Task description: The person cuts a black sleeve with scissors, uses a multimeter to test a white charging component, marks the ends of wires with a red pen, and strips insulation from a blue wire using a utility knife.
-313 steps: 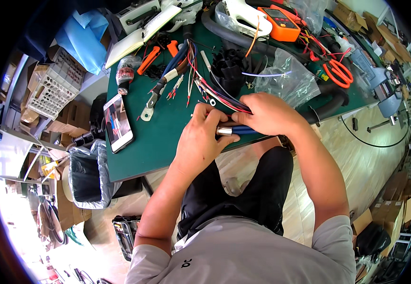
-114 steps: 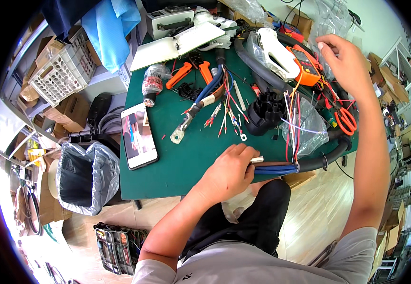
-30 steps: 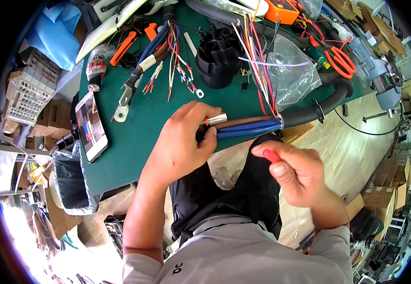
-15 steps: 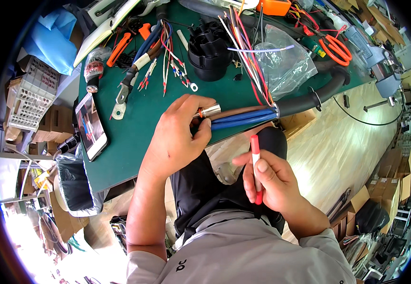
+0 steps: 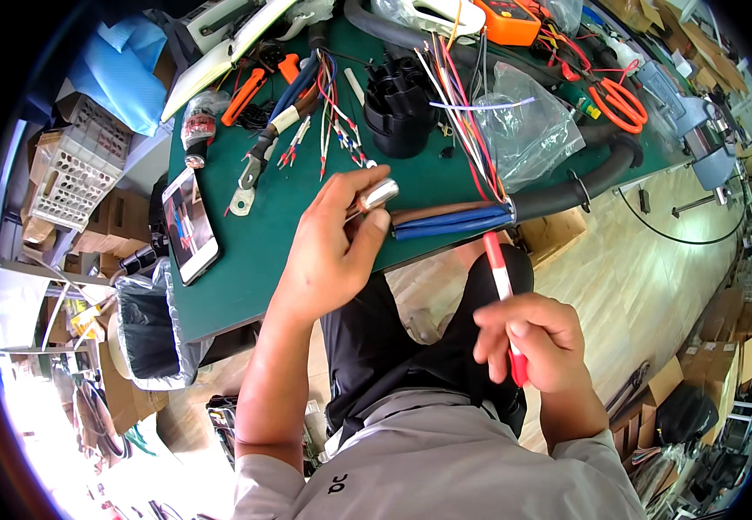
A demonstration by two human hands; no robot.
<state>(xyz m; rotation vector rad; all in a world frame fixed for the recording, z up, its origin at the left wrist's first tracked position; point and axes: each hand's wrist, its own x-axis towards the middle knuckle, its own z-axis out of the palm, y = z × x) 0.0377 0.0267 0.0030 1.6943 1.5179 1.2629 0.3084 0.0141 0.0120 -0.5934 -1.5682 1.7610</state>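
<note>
Filling the upper middle of the frame, a green table [image 5: 250, 260] bears a thick black cable [image 5: 558, 199] right of centre, its blue and brown wires [image 5: 454, 225] pointing left. Lower right of centre, the right hand [image 5: 545, 342] grips a tilted red-and-white marker [image 5: 499, 273]; near centre, the left hand [image 5: 328, 243] pinches a small silver sleeve [image 5: 382, 194].

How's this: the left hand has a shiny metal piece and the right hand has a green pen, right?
Not green: the head view shows a red and white pen in the right hand. The left hand has the shiny metal piece.
</note>
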